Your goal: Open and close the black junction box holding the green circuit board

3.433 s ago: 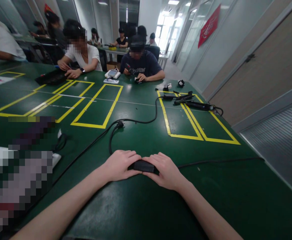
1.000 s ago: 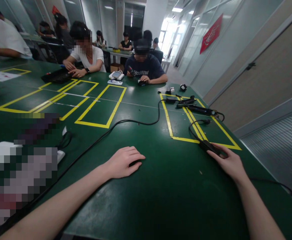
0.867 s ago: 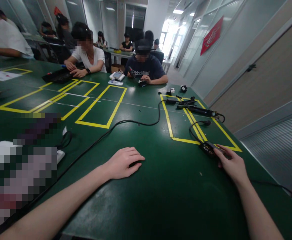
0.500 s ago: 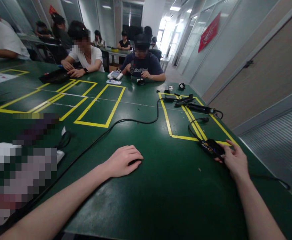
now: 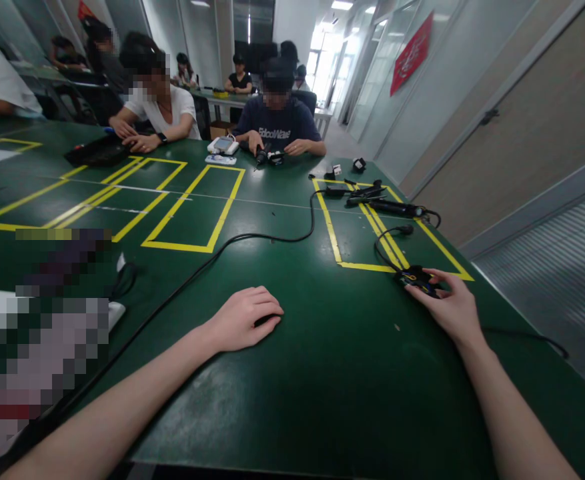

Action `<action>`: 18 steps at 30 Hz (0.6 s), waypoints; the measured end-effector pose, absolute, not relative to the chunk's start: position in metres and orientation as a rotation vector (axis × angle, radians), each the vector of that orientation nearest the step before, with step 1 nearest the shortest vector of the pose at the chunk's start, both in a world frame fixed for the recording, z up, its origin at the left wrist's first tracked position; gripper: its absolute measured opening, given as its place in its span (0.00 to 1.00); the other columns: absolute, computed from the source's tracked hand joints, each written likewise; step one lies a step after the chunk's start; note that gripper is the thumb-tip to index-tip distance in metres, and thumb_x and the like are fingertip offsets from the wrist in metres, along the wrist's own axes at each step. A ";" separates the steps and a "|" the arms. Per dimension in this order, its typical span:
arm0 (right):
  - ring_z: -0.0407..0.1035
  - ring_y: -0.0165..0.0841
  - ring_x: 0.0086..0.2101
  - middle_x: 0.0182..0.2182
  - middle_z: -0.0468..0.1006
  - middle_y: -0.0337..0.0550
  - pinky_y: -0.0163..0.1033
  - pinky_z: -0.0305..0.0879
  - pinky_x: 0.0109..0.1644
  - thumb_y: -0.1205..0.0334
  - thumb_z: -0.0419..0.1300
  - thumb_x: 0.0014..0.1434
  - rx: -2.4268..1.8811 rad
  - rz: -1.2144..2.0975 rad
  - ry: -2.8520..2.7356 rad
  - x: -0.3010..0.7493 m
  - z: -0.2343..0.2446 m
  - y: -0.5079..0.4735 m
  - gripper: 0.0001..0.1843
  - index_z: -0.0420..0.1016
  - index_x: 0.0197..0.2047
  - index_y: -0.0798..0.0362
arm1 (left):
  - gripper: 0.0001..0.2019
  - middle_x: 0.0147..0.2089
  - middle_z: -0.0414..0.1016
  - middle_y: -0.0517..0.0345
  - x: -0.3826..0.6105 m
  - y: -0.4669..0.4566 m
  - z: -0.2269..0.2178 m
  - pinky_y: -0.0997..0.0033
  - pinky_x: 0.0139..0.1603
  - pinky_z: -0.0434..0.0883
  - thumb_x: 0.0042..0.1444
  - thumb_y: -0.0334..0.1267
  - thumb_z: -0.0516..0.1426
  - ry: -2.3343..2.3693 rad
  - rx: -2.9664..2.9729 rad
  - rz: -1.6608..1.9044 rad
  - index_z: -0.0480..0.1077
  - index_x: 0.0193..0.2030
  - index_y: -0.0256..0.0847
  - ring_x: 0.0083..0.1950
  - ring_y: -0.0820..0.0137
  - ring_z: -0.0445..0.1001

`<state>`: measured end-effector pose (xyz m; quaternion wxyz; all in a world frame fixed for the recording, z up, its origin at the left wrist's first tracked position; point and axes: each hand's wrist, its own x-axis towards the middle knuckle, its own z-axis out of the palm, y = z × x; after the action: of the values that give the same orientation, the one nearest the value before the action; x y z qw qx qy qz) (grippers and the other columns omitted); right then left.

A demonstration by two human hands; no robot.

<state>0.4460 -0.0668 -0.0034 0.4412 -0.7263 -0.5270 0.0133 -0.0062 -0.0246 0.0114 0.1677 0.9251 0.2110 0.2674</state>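
Overlapping the near edge of the yellow tape (image 5: 367, 267), the black box (image 5: 415, 275) has left the spot where both hands met around it. The right hand (image 5: 449, 301) alone now pinches it, thumb and fingers closed on its right end; whether it touches the tabletop (image 5: 322, 387) cannot be told. Handling has thus become one-handed. The box's plug (image 5: 406, 230) now lies within the tape. Short of the tape, to its left, the left hand (image 5: 249, 319) has stayed loosely curled, holding nothing visible.
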 end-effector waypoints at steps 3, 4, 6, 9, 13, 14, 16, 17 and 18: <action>0.71 0.43 0.37 0.35 0.76 0.49 0.44 0.69 0.34 0.25 0.67 0.43 -1.795 -0.008 -1.321 0.441 -0.001 -0.067 0.35 0.80 0.37 0.50 | 0.08 0.45 0.82 0.53 -0.006 -0.025 0.012 0.65 0.50 0.75 0.70 0.34 0.56 0.601 2.632 0.749 0.78 0.45 0.39 0.46 0.66 0.79; 0.71 0.43 0.36 0.35 0.76 0.49 0.44 0.68 0.33 0.24 0.66 0.43 -1.803 -0.017 -1.321 0.440 0.000 -0.067 0.35 0.79 0.34 0.50 | 0.09 0.45 0.82 0.53 -0.006 -0.025 0.012 0.65 0.50 0.75 0.70 0.34 0.56 0.599 2.631 0.749 0.78 0.45 0.39 0.46 0.66 0.79; 0.70 0.41 0.32 0.31 0.75 0.48 0.44 0.66 0.32 0.22 0.63 0.44 -1.835 -0.021 -1.330 0.438 0.001 -0.067 0.36 0.79 0.30 0.49 | 0.09 0.44 0.82 0.53 -0.006 -0.025 0.013 0.66 0.50 0.75 0.70 0.34 0.55 0.594 2.627 0.754 0.78 0.45 0.39 0.46 0.66 0.79; 0.66 0.38 0.26 0.26 0.73 0.46 0.44 0.63 0.29 0.20 0.60 0.46 -1.914 0.017 -1.372 0.437 0.003 -0.067 0.37 0.79 0.29 0.49 | 0.09 0.45 0.82 0.53 -0.006 -0.025 0.013 0.65 0.50 0.75 0.70 0.35 0.55 0.601 2.621 0.758 0.78 0.45 0.40 0.46 0.66 0.79; 0.66 0.38 0.25 0.26 0.76 0.47 0.44 0.60 0.29 0.19 0.59 0.46 -1.977 0.012 -1.398 0.436 0.006 -0.067 0.38 0.81 0.31 0.49 | 0.09 0.44 0.82 0.53 -0.006 -0.025 0.013 0.65 0.49 0.75 0.70 0.35 0.55 0.601 2.624 0.754 0.78 0.45 0.39 0.46 0.66 0.79; 0.66 0.39 0.26 0.26 0.76 0.48 0.44 0.60 0.29 0.19 0.59 0.46 -1.982 0.016 -1.384 0.436 0.006 -0.067 0.38 0.82 0.31 0.49 | 0.09 0.44 0.82 0.53 -0.007 -0.025 0.013 0.65 0.49 0.75 0.70 0.35 0.55 0.598 2.624 0.755 0.78 0.45 0.39 0.45 0.66 0.79; 0.66 0.39 0.26 0.27 0.77 0.48 0.44 0.61 0.29 0.20 0.61 0.44 -1.981 0.055 -1.333 0.434 0.007 -0.067 0.38 0.82 0.31 0.50 | 0.10 0.44 0.82 0.54 -0.007 -0.025 0.013 0.65 0.49 0.75 0.71 0.35 0.55 0.593 2.623 0.760 0.78 0.45 0.40 0.45 0.66 0.78; 0.67 0.39 0.26 0.26 0.77 0.48 0.44 0.61 0.30 0.20 0.62 0.43 -1.976 0.082 -1.304 0.433 0.006 -0.067 0.38 0.82 0.31 0.50 | 0.09 0.44 0.82 0.54 -0.007 -0.025 0.013 0.65 0.49 0.75 0.71 0.35 0.55 0.592 2.622 0.763 0.78 0.45 0.39 0.45 0.66 0.78; 0.67 0.39 0.27 0.26 0.76 0.47 0.43 0.61 0.30 0.21 0.63 0.42 -1.967 0.110 -1.278 0.433 0.006 -0.067 0.38 0.82 0.31 0.51 | 0.09 0.44 0.82 0.54 -0.007 -0.025 0.013 0.65 0.49 0.75 0.71 0.35 0.55 0.591 2.621 0.766 0.78 0.45 0.39 0.45 0.66 0.78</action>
<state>0.4327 -0.0666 0.0060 0.3864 -0.7727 -0.5019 0.0431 -0.0068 -0.0253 0.0129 0.1730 0.9240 0.2085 0.2699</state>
